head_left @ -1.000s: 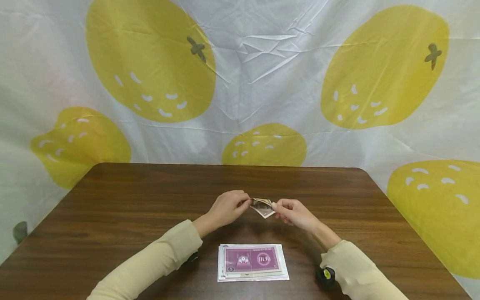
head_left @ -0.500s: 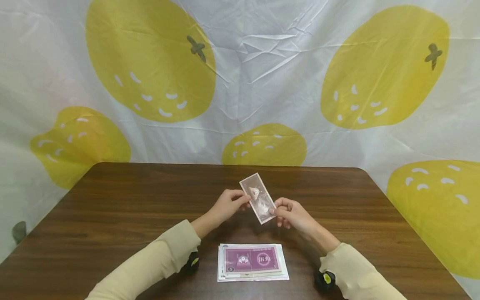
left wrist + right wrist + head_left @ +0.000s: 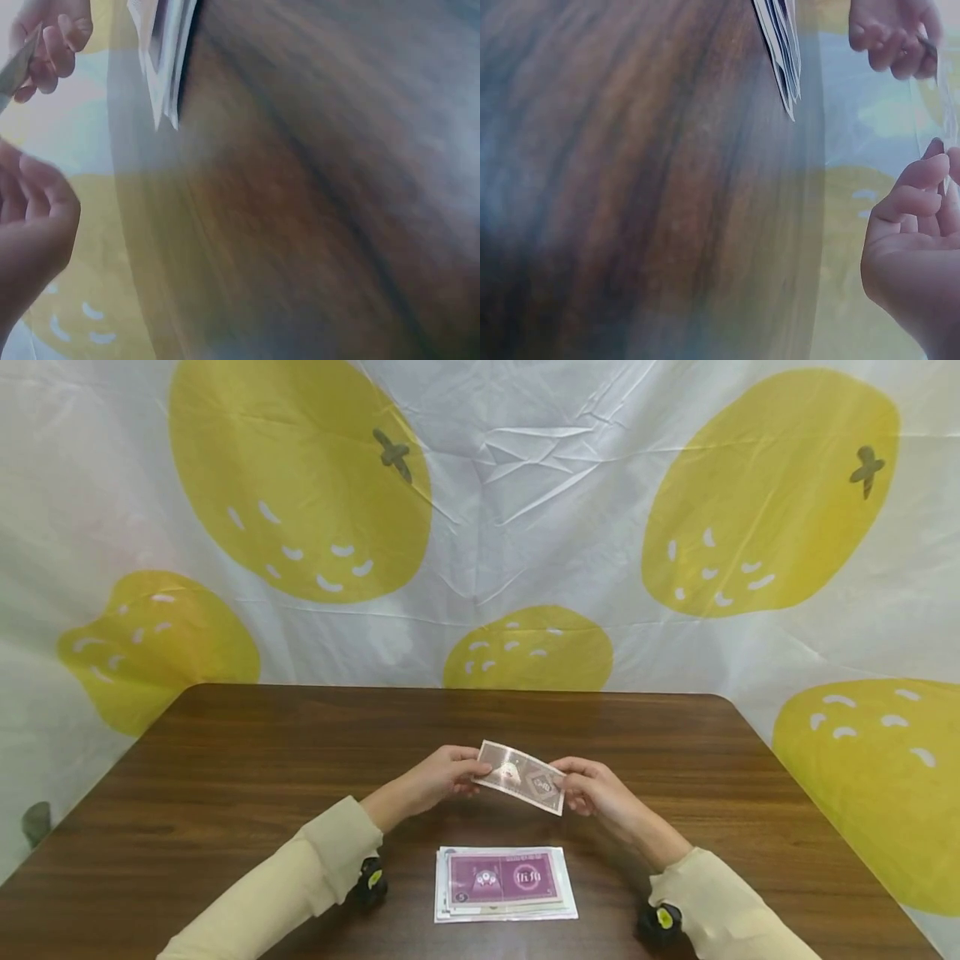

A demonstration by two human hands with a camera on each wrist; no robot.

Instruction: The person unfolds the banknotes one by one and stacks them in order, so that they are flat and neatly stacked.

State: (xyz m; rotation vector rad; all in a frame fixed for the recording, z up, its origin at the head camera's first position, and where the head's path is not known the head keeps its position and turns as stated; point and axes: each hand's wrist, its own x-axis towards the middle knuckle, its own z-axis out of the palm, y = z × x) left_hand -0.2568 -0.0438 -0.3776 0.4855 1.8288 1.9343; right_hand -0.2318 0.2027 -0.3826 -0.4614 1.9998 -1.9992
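A brownish-pink play banknote [image 3: 521, 777] is stretched between both hands above the table, tilted down to the right and slightly bowed. My left hand [image 3: 438, 777] pinches its left end between thumb and fingers. At the other end, my right hand [image 3: 596, 789] pinches the right edge. In the right wrist view the banknote [image 3: 946, 97] shows almost edge-on between the two hands. Nearer to me on the table lies a stack of paper notes [image 3: 504, 883], a purple one on top and larger white sheets beneath.
The dark wood table [image 3: 300, 727] has rounded far corners. Behind it hangs a white cloth [image 3: 525, 527] printed with yellow fruit. A black wrist device [image 3: 369, 883] sits under the left sleeve, another [image 3: 662, 920] under the right.
The banknote was folded a second ago, then flat and steeply tilted; now it lies closer to level. My left hand has shifted slightly left and grips the end.
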